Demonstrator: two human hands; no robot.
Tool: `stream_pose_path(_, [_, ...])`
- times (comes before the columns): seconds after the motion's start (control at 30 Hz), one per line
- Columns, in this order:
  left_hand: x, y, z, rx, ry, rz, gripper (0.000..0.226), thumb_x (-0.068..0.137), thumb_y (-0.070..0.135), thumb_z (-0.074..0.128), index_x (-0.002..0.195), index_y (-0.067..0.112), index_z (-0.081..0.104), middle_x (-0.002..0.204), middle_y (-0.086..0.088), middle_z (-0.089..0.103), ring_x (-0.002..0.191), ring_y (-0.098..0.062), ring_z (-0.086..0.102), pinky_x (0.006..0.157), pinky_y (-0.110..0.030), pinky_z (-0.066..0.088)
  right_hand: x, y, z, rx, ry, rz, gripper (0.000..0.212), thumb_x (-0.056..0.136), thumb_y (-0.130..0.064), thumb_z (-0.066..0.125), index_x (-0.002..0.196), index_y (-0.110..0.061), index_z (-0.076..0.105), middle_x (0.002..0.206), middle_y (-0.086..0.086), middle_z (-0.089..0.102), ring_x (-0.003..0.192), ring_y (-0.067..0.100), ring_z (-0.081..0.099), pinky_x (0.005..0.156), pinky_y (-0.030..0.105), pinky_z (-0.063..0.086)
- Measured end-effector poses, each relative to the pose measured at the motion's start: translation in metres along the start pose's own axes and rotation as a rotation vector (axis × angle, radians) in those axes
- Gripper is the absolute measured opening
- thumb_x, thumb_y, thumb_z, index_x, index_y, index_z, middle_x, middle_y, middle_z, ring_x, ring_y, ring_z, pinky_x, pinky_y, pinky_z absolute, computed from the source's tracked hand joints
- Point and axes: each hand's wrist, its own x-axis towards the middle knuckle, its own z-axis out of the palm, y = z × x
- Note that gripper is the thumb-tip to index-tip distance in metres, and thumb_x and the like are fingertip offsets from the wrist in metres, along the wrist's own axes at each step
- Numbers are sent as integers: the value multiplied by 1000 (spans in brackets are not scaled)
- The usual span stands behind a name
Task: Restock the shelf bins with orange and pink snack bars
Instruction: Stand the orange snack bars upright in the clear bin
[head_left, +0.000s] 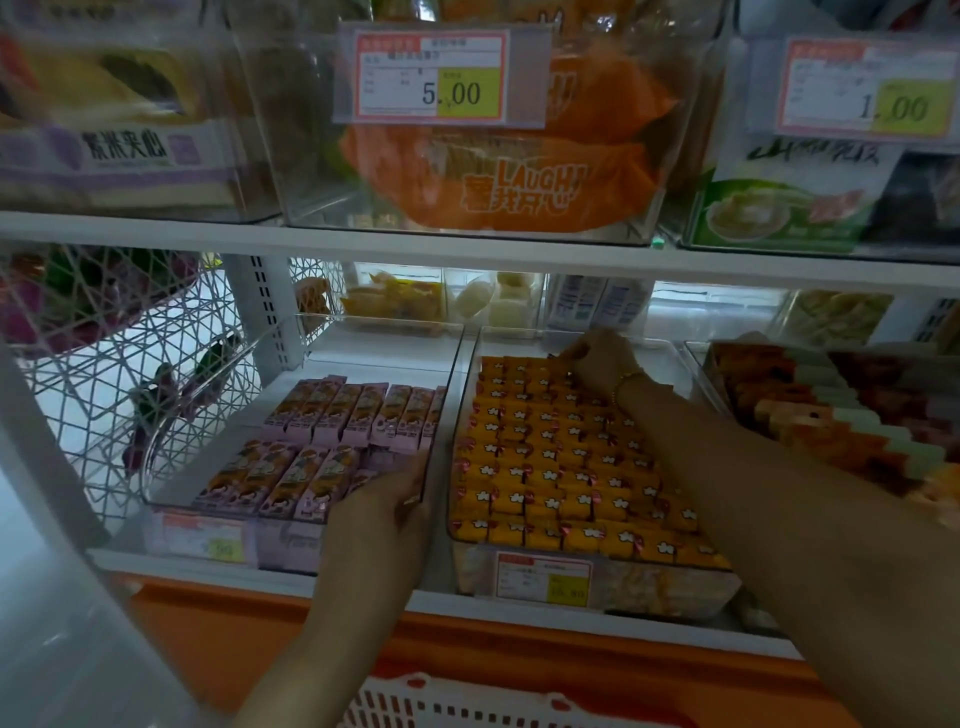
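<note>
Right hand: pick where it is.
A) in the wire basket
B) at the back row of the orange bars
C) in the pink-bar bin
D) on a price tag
B: the right hand reaches to the far row of the orange bars, while the left hand is at the front corner of the pink bars.

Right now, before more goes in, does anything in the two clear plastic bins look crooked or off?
Only the pink snack bars: the front row in the left clear plastic bin lies slanted, not square with the row behind. The orange snack bars sit in even rows.
</note>
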Motion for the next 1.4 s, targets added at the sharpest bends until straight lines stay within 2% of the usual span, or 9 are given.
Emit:
stream_pose_path(0.1, [1,-3,0,26,-20,-7,50,89,4,60,120,40,47,90,25,56,74,15,47,61,6,35,3,3,-2,-11,-76,-20,23,89,-3,58,109,-6,69,114,15,67,104,24,62,91,27,46])
stream_pose_path(0.23, [2,-4,-1,54,-35,-26,46,90,3,58,129,28,53,102,12,61,87,-1,51,61,6,31,6,20,-14,-98,232,11,23,88,-5,59,107,-5,70,113,16,66,106,27,61,94,31,45])
stream_pose_path(0.4, [1,-1,-2,35,-29,-34,46,90,0,57,130,23,52,116,2,65,94,-5,54,70,6,34,8,41,-20,-166,64,156,19,87,-15,64,97,-2,73,104,16,69,98,27,64,85,31,48])
stream_pose_path(0.63, [2,1,-3,36,-56,-93,48,90,0,58,132,21,52,128,-3,61,119,-20,55,97,-28,42,2,37,-24,169,181,171,16,91,-16,58,103,-6,63,110,15,65,97,29,61,85,39,51])
stream_pose_path(0.77, [3,-3,-2,50,-60,-94,48,90,-2,56,133,19,52,129,-4,59,118,-20,55,97,-29,41,-15,20,-26,333,254,95,5,95,-17,53,91,-15,50,103,14,64,76,23,58,56,26,44])
stream_pose_path(0.9, [0,4,1,38,-1,-90,49,90,0,57,136,16,49,133,-5,55,120,-21,53,97,-30,40,-51,5,-29,425,283,-21,12,95,-15,52,84,-19,48,97,14,63,88,26,61,73,31,52])
stream_pose_path(1.03, [-12,25,8,-8,72,146,54,90,5,59,136,29,44,131,23,41,121,-1,41,97,-14,33,-99,-21,-49,558,278,-38,10,100,-12,44,99,-3,49,84,9,55,66,7,52,52,7,43])
stream_pose_path(1.13, [-18,39,8,-382,-59,-42,50,86,16,65,130,33,50,124,22,55,111,8,53,80,1,42,-132,-34,-61,831,108,59,17,100,-16,44,106,-3,54,84,6,61,65,9,58,58,15,51])
stream_pose_path(1.4, [-26,51,3,-771,-396,-454,41,61,26,70,99,9,69,92,-6,75,84,-18,72,66,-19,56,-188,-47,-79,1081,-271,213,20,98,-14,45,85,-4,57,65,6,64,50,10,58,53,21,53])
